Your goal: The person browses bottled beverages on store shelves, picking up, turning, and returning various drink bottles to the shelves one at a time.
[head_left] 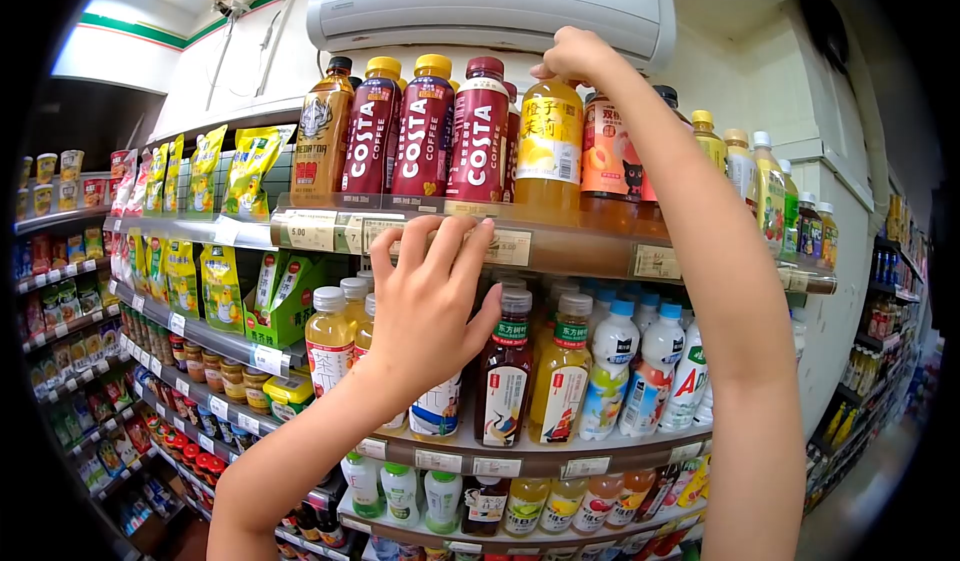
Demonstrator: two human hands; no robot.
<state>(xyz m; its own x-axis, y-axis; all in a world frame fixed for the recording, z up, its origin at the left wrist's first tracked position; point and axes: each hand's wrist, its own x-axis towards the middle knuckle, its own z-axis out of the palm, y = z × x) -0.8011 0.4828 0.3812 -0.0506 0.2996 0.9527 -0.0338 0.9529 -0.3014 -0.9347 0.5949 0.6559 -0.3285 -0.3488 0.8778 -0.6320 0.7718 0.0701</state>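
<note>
My right hand point(578, 56) is closed around the cap of a yellow-labelled drink bottle point(549, 146), which stands upright on the top shelf. My left hand point(430, 296) is lower and to the left, its fingers apart and their tips at the price-tag edge of the top shelf point(590, 251); it holds nothing. Left of the yellow-labelled bottle are dark red COSTA bottles point(480, 136). A peach-coloured bottle point(608, 151) stands close on its right. The bottle's cap is hidden by my right hand.
An air conditioner point(490, 11) hangs just above the top shelf. Dark and yellow tea bottles point(503, 381) and white bottles fill the shelf below. Yellow snack bags point(255, 171) hang or stand at the left. More shelves with goods point(870, 361) run along the right.
</note>
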